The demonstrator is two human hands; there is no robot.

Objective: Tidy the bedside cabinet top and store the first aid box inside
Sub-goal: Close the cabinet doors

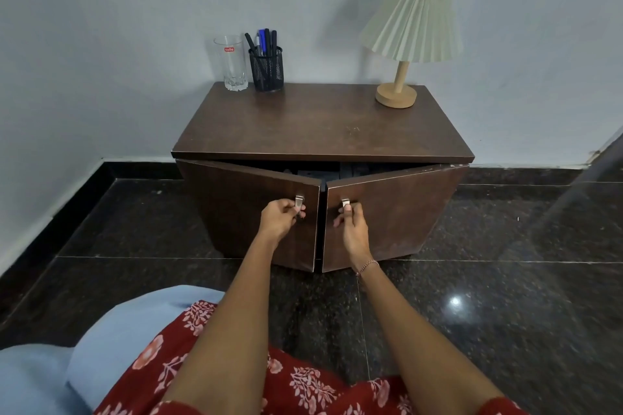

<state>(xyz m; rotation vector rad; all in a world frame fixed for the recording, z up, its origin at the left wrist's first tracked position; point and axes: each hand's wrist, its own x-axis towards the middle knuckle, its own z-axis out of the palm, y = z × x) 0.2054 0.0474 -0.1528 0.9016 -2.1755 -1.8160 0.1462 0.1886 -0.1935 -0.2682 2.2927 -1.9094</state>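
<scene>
A: What is the state of the dark brown wooden bedside cabinet?

B: Its top is largely bare. Three items are arranged along the rear edge: a cream pleated-shade lamp on a round wooden base at the right, and, at the left, a black mesh pen holder filled with pens just beside a clear drinking glass with a red label. The tidying can be judged complete or nearly so.

A: And the two brown wooden doors?

B: The left door and the right door are both partly swung out, with a narrow gap between their inner edges. Dark shapes are seen inside through the opening at the top, but the first aid box cannot be identified; it is not visible on the top or the floor. It is probably stored already, which leaves only the doors to be shut.

A: How are the hands posed?

B: Both arms are extended forward. The left hand is pinched on the left door's small metal handle. The right hand is curled around the right door's matching metal handle, and a thin bracelet is worn at that wrist.
</scene>
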